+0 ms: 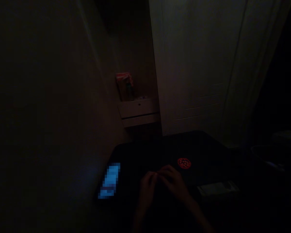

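Note:
The head view is very dark. My left hand (148, 185) and my right hand (172, 180) meet above the near part of a dark table (145, 152), fingertips pinched together. Whatever they hold between them is too small and dim to make out. Just beyond my right hand lies a small round red-rimmed piece (184, 163) with several light orange spots inside. To the left of my left hand, a lit screen (109, 180) glows blue, its content blurred into blocks.
A pale flat packet or box (218, 189) lies by the table's near right edge. Behind the table stand a drawer unit (139, 110) with a red-and-white package (123, 77) and a bottle (129, 90) on it, and a tall pale door panel (196, 64). A wall rises on the left.

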Demonstrator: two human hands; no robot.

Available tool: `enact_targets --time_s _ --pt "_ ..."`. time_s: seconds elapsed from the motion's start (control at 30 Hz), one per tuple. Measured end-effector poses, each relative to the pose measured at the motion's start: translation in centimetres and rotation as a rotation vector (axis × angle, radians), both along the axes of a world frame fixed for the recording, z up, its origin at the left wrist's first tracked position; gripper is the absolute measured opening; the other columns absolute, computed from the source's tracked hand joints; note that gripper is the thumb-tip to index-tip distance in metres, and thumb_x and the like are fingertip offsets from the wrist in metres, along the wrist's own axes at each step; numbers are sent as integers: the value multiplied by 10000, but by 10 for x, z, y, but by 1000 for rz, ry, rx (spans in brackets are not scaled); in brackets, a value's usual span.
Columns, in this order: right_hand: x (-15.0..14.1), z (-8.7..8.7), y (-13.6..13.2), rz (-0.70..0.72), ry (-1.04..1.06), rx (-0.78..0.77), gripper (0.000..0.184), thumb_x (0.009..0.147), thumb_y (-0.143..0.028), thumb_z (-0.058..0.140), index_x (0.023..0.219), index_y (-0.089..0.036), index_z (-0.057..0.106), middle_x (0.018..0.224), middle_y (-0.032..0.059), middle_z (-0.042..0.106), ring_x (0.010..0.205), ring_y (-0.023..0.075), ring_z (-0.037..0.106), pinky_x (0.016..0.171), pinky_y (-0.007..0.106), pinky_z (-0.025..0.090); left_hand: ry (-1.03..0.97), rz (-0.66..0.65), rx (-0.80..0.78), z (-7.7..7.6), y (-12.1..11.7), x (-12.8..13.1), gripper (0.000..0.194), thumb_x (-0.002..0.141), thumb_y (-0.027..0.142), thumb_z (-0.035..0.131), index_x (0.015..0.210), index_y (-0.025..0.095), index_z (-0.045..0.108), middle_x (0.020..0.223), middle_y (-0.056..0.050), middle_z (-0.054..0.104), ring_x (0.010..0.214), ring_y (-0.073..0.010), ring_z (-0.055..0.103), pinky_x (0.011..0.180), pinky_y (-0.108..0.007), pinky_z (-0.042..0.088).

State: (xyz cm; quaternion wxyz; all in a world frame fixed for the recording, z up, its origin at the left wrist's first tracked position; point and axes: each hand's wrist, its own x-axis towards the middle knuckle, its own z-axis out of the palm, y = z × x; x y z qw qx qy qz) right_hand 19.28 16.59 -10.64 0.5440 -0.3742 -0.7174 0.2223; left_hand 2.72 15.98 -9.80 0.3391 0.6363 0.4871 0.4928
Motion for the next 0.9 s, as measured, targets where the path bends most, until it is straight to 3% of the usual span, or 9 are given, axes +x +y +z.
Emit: enact_targets --time_s 0.33,0.6,0.7,0.9 --pt "0 -6 2 -7 27 4 258 951 -260 646 1180 -268 767 1084 75 703 1005 216 688 894 334 563 30 -8 16 -3 1 -2 416 908 560 593 908 177 756 867 -63 738 831 -229 656 766 -313 495" --pt "2 -1 2 62 31 -10 142 967 -311 661 960 -246 787 956 49 702 899 198 688 816 300 544 13 -7 -12 -1 1 -3 496 890 625 581 750 171 725 719 -39 687 719 -205 628 696 -300 479" --pt "1 -1 4 -19 81 -32 161 968 -342 643 940 -225 749 934 52 714 883 208 690 801 306 537 6 10 -40 -1 1 -2 521 872 661 591 791 169 742 740 -48 701 724 -207 636 696 -304 485" --pt "-1 -2 8 -323 231 -157 315 939 -503 608 885 -201 677 839 65 735 791 233 688 734 322 532 -29 -1 -87 -1 0 0 584 856 703 584 942 155 765 755 -57 711 650 -178 604 612 -281 468"
